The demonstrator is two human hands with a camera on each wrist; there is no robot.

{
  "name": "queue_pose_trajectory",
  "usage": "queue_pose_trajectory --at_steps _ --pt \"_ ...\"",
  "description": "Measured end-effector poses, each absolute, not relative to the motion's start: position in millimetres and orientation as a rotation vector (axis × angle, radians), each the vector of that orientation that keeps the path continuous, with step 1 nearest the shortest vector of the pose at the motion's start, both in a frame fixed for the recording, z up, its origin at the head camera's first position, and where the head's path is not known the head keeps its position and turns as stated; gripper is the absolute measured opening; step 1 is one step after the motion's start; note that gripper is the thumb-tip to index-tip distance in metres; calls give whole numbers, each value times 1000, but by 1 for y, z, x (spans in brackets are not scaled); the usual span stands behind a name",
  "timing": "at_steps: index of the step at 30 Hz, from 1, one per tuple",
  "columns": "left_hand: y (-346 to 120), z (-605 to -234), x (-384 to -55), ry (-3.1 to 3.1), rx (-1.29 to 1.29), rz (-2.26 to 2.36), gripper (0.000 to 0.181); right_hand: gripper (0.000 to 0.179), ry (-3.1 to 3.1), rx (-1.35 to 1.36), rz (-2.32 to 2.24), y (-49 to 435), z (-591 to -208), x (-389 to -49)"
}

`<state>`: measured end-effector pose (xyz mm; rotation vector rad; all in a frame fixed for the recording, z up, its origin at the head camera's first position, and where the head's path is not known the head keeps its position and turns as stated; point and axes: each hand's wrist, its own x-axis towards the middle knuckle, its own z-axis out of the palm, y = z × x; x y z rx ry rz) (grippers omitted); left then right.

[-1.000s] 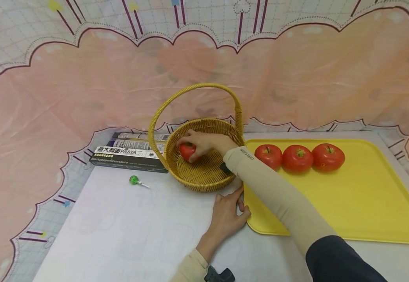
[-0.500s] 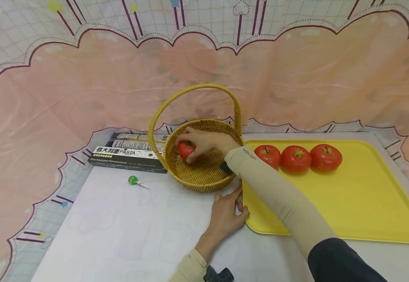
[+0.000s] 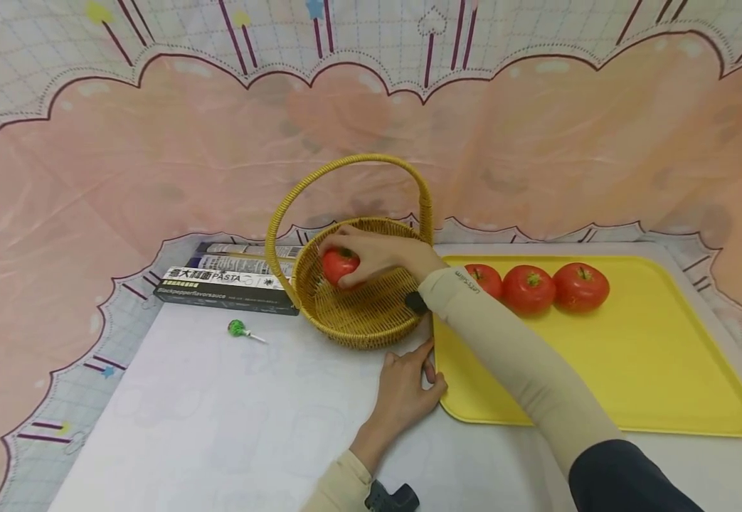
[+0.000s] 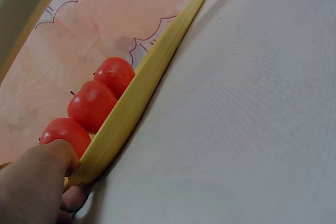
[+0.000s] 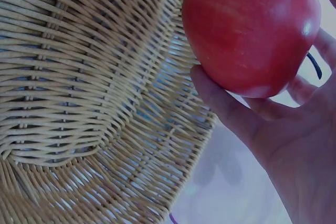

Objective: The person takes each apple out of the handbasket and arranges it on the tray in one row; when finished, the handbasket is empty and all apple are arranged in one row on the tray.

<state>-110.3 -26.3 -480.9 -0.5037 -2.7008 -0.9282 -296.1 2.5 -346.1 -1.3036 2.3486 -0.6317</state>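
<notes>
My right hand point(image 3: 371, 254) grips a red apple point(image 3: 338, 267) over the woven basket point(image 3: 371, 320), near its left inner side. In the right wrist view, fingers and thumb wrap round the apple point(image 5: 252, 30), its dark stem showing beside the palm. My left hand point(image 3: 403, 387) pinches the left edge of the yellow tray point(image 3: 633, 377), thumb above the rim and fingers below, as the left wrist view shows. Three red apples stand in a row along the tray's back: one behind the right sleeve point(image 3: 482, 279), a middle apple point(image 3: 528, 289) and a right apple point(image 3: 580, 287).
A black pasta box point(image 3: 226, 290) and other packages lie left of the basket, against the patterned cloth point(image 3: 249, 156). A green lollipop point(image 3: 237, 328) lies on the white table point(image 3: 217, 412) in front of them. The basket's tall handle point(image 3: 371, 158) arches above the right hand.
My right hand has risen slightly with the apple, which shows more fully now. The left hand keeps its grip on the tray. The head view has shifted a little.
</notes>
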Motion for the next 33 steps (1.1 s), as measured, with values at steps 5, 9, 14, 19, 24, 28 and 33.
queue_pose_trajectory --at_steps 5,9,14,19,24,28,33 --pt "-26 -482 -110 -2705 -508 -935 51 59 2354 -1302 -654 9 -345 -293" --pt "-27 -483 -110 -2708 -508 -951 49 60 2370 -1280 -660 14 -347 -291" --pt "-28 -483 -110 -2711 -500 -952 48 60 2402 -1263 -699 20 -347 -289" --pt "-28 -483 -110 -2714 -492 -940 49 58 2424 -1286 -728 25 -344 -286" --pt "-28 -483 -110 -2717 -498 -942 50 59 2457 -1275 -734 33 -343 -281" --pt "-28 -482 -110 -2726 -499 -951 53 58 2473 -1267 -770 40 -343 -277" --pt "-28 -481 -110 -2725 -503 -953 53 58 2497 -1249 -815 49 -344 -272"
